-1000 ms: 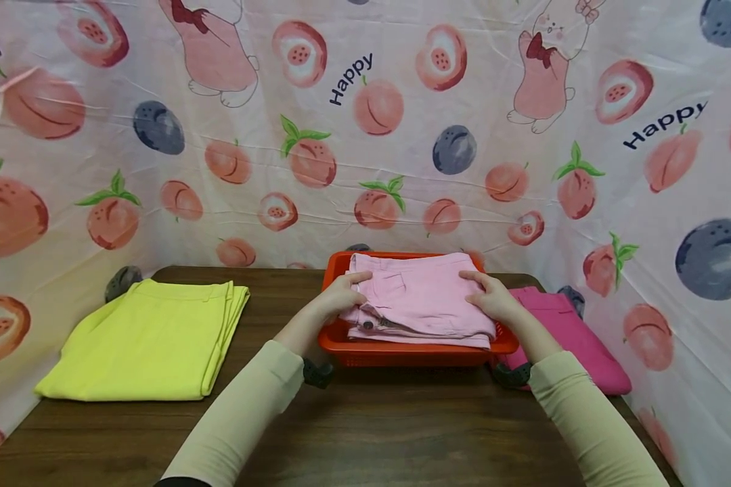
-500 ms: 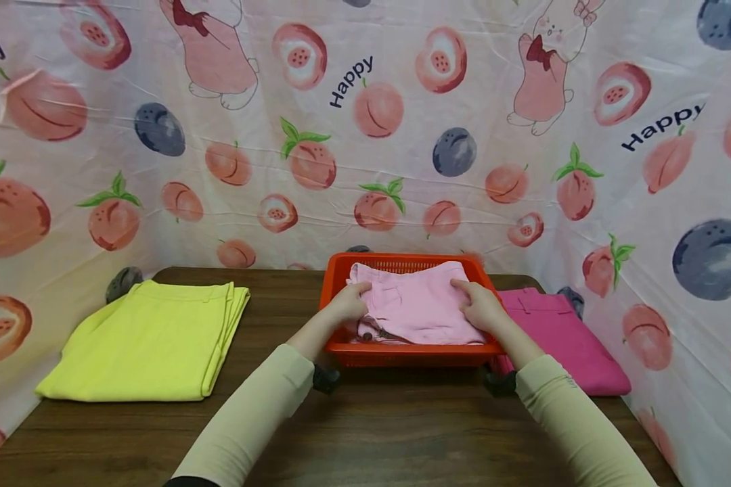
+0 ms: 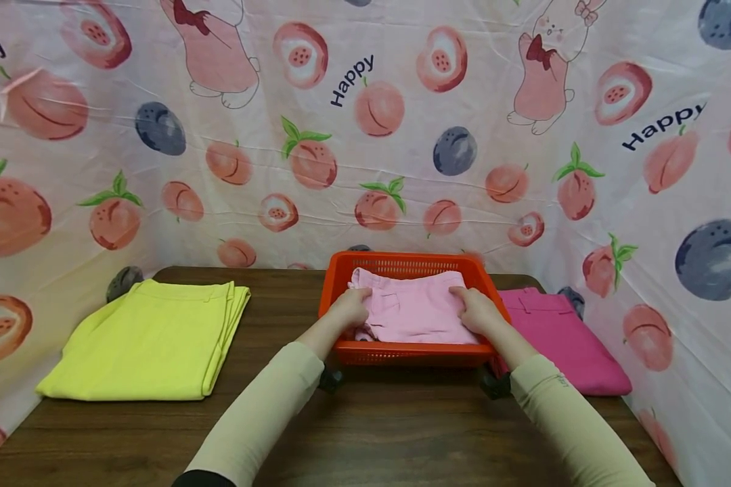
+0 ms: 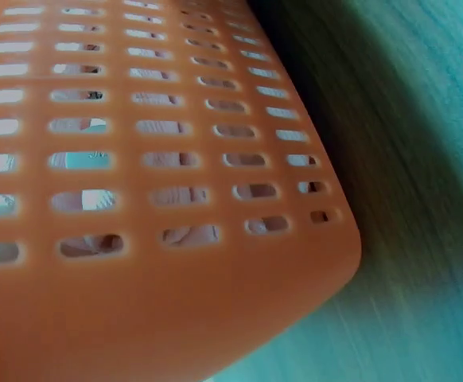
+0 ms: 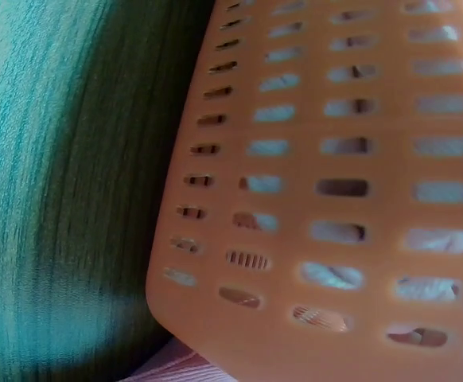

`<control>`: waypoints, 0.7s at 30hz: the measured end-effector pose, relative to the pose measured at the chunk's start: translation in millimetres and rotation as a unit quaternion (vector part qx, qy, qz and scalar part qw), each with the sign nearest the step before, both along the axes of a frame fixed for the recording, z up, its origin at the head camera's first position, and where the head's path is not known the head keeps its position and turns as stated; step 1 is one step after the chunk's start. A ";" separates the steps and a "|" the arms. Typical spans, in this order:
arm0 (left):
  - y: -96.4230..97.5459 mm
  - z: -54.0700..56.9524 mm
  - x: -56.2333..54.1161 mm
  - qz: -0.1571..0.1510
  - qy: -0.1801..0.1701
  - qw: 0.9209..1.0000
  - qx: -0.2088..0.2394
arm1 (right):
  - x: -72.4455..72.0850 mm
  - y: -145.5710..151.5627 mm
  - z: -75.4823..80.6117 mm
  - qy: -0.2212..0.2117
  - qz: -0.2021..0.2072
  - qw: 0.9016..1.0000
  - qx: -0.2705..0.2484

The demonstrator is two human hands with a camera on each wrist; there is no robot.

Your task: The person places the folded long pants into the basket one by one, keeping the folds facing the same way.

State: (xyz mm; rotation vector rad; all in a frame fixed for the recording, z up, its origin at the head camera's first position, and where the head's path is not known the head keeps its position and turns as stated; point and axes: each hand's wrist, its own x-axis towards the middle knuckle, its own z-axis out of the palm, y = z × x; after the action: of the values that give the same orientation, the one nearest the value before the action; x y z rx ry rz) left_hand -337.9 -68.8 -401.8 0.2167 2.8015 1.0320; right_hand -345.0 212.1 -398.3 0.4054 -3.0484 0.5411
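Note:
Folded pink pants (image 3: pixel 417 308) lie inside a red plastic basket (image 3: pixel 411 353) at the centre of the table in the head view. My left hand (image 3: pixel 348 311) grips their left side, and my right hand (image 3: pixel 480 312) grips the right side. One finger or thumb of each hand shows on top of the cloth; the other fingers are mostly hidden. In the left wrist view, the slotted basket wall (image 4: pixel 160 290) fills most of the picture, with bits of skin and cloth seen through the slots. The right wrist view likewise shows the slotted basket wall (image 5: pixel 295 255).
Folded yellow pants (image 3: pixel 152 341) lie on the left of the brown wooden table (image 3: pixel 396 426). Folded magenta pants (image 3: pixel 575 345) lie just right of the basket. A peach-print cloth (image 3: pixel 371 155) hangs behind and along both sides.
The pink pants have been lowered from above the rim down into the basket, the hands sinking with them and drawing slightly closer together. The yellow and magenta pants stay put.

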 end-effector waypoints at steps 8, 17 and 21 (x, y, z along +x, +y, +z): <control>3.5 -3.3 -1.8 -0.004 -0.032 0.998 -0.048 | 0.2 -3.3 -1.8 -0.041 -0.012 0.998 0.043; 4.7 -8.0 -3.9 -0.009 -0.005 0.990 -0.141 | 5.7 -2.5 -1.6 -0.070 0.010 0.996 0.063; 5.3 -8.9 -4.7 -0.020 0.008 0.988 -0.154 | 7.3 -1.6 -2.4 -0.069 0.009 0.996 0.049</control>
State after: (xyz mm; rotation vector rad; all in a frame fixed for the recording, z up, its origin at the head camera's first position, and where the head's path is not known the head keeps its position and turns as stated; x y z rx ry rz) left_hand -342.6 -63.5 -410.8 0.2434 2.9066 0.5796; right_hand -337.8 210.4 -400.7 0.4159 -3.2175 0.4396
